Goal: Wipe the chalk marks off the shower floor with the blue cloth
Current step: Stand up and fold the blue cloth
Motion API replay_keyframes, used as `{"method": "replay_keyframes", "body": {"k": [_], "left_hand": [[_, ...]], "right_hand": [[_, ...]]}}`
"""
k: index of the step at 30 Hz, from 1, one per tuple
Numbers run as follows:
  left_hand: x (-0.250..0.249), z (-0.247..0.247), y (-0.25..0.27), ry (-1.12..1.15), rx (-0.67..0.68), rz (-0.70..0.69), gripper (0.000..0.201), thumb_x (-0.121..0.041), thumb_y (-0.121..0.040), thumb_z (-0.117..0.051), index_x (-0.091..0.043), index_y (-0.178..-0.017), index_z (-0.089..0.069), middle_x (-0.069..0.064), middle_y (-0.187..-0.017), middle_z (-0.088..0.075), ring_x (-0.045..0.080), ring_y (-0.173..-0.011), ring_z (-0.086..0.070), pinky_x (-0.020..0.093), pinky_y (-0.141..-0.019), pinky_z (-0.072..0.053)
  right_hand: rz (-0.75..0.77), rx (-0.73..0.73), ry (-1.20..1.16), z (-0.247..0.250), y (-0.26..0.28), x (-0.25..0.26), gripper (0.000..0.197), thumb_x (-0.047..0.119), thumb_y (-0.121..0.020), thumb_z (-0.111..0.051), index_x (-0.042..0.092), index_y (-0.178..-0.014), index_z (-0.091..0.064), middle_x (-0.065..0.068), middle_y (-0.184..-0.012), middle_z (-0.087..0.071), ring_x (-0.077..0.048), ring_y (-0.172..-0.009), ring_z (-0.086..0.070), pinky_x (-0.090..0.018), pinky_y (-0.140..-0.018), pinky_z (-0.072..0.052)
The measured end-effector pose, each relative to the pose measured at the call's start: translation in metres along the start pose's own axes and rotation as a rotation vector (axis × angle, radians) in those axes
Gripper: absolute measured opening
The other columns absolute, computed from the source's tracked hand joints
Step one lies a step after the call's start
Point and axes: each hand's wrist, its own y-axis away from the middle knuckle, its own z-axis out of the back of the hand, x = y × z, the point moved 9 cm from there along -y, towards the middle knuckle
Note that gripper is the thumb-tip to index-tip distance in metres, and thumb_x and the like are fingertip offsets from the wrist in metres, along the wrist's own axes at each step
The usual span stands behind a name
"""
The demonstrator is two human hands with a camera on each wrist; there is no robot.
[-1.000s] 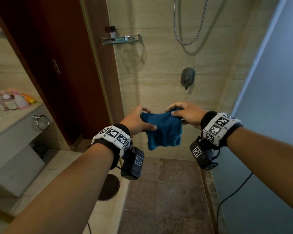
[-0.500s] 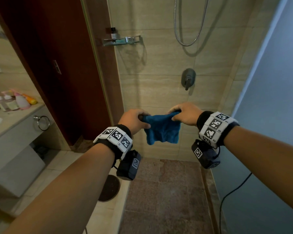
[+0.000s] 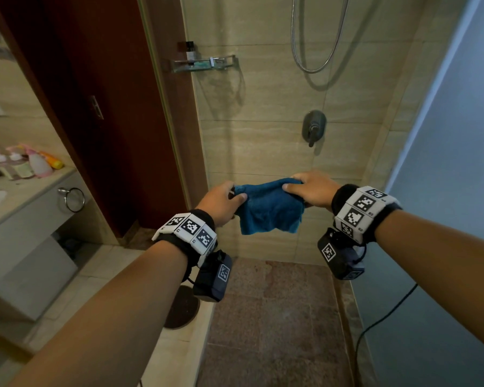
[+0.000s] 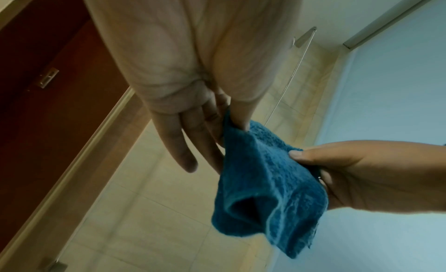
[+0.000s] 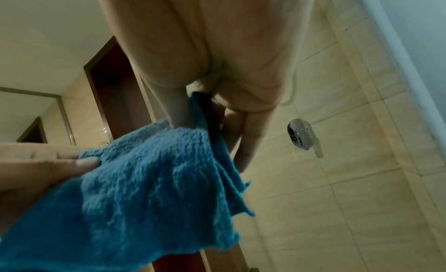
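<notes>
A blue cloth [image 3: 268, 209] hangs in the air in front of the shower wall, held between both hands at chest height. My left hand [image 3: 224, 201] pinches its left top corner between thumb and fingers. My right hand [image 3: 309, 188] grips the right top corner. In the left wrist view the cloth [image 4: 265, 180] droops folded below the left hand [image 4: 217, 123], with the right hand [image 4: 362, 171] holding its far edge. The right wrist view shows the cloth [image 5: 144, 190] bunched under the right hand [image 5: 205, 104]. The brown shower floor [image 3: 277, 317] lies far below; I see only faint pale smudges on it.
A shower valve [image 3: 313, 127] and hose [image 3: 316, 51] hang on the tiled back wall, with a glass shelf [image 3: 204, 64] to the left. A frosted glass panel [image 3: 444, 191] borders the right. A vanity counter [image 3: 17, 188] with bottles stands left; a round drain cover [image 3: 182, 308] lies outside the threshold.
Both hands have drawn apart and stretched the cloth wider along its top edge. The left thumb has closed onto the corner.
</notes>
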Motion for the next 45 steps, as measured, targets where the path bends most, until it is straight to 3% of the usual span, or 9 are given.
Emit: {"method": "replay_keyframes", "body": {"k": [3,10,15,21,25,28,34,40,45], "left_hand": [[0.006,-0.007,0.001,0.158,-0.001,0.054,0.014,-0.022,-0.100,-0.050,-0.014,-0.110,-0.043,0.011,-0.105,-0.061,0.015,-0.079,-0.062,0.021,-0.053,-0.052],[0.020,-0.033,0.004,0.391,0.081,0.122,0.047,-0.007,-0.090,-0.064,-0.028,-0.121,-0.036,0.011,-0.115,-0.057,0.027,-0.101,-0.063,0.035,-0.068,-0.057],[0.025,-0.045,0.007,0.322,0.017,0.149,0.029,0.001,-0.090,-0.061,-0.017,-0.110,-0.052,0.003,-0.103,-0.054,0.022,-0.091,-0.060,0.033,-0.068,-0.056],[0.062,-0.042,0.017,0.225,-0.057,0.225,0.033,0.000,-0.087,-0.066,-0.015,-0.114,-0.053,-0.006,-0.092,-0.055,0.021,-0.088,-0.061,0.038,-0.074,-0.058],[0.099,-0.020,0.012,0.217,-0.114,0.261,0.034,0.002,-0.088,-0.063,-0.015,-0.116,-0.051,-0.009,-0.092,-0.053,0.008,-0.076,-0.058,0.025,-0.064,-0.056],[0.127,-0.001,0.000,0.193,-0.143,0.294,0.036,0.002,-0.087,-0.064,-0.019,-0.113,-0.052,-0.003,-0.102,-0.054,0.018,-0.087,-0.060,0.039,-0.078,-0.057],[0.193,0.051,-0.028,0.142,-0.196,0.359,0.039,-0.002,-0.086,-0.066,-0.026,-0.114,-0.053,0.000,-0.114,-0.052,0.023,-0.103,-0.059,0.041,-0.088,-0.055],[0.240,0.094,-0.051,0.137,-0.240,0.435,0.046,-0.001,-0.089,-0.062,-0.016,-0.130,-0.050,-0.002,-0.110,-0.047,0.017,-0.095,-0.054,0.029,-0.080,-0.052],[0.269,0.121,-0.071,0.110,-0.283,0.473,0.044,-0.003,-0.089,-0.063,-0.020,-0.129,-0.051,-0.001,-0.117,-0.048,0.017,-0.099,-0.053,0.030,-0.082,-0.051]], "right_hand": [[-0.060,0.003,-0.055,-0.008,-0.002,-0.010,0.019,0.027,-0.098,-0.046,0.011,-0.106,-0.053,-0.014,-0.102,-0.059,-0.031,-0.095,-0.061,-0.045,-0.084,-0.053],[-0.183,0.050,-0.475,-0.023,-0.008,-0.041,0.040,0.001,-0.086,-0.058,0.022,-0.119,-0.047,-0.017,-0.114,-0.053,-0.029,-0.102,-0.055,-0.040,-0.076,-0.048],[-0.015,0.082,-0.247,-0.024,-0.011,-0.050,0.025,-0.009,-0.083,-0.058,0.016,-0.086,-0.061,-0.010,-0.106,-0.057,-0.023,-0.096,-0.053,-0.034,-0.078,-0.046],[0.029,0.145,-0.101,-0.060,-0.032,-0.050,0.027,0.001,-0.087,-0.059,0.013,-0.109,-0.064,-0.006,-0.112,-0.058,-0.018,-0.099,-0.055,-0.030,-0.086,-0.047],[0.059,0.276,0.029,-0.100,-0.056,-0.033,0.047,0.008,-0.084,-0.066,0.020,-0.127,-0.053,-0.006,-0.122,-0.055,-0.018,-0.099,-0.055,-0.028,-0.079,-0.044],[0.115,0.352,0.132,-0.130,-0.078,-0.017,0.068,0.005,-0.081,-0.068,0.018,-0.141,-0.038,-0.007,-0.132,-0.049,-0.022,-0.110,-0.052,-0.029,-0.085,-0.042],[0.150,0.389,0.203,-0.185,-0.144,0.024,0.061,0.001,-0.082,-0.064,0.017,-0.137,-0.043,-0.006,-0.136,-0.049,-0.021,-0.119,-0.050,-0.025,-0.090,-0.040],[0.189,0.430,0.210,-0.224,-0.196,0.060,0.057,0.002,-0.086,-0.060,0.017,-0.139,-0.044,-0.004,-0.137,-0.049,-0.019,-0.120,-0.050,-0.020,-0.082,-0.038],[0.229,0.478,0.195,-0.250,-0.239,0.078,0.058,0.002,-0.085,-0.062,0.017,-0.138,-0.044,-0.004,-0.137,-0.049,-0.020,-0.121,-0.050,-0.027,-0.095,-0.042]]}}
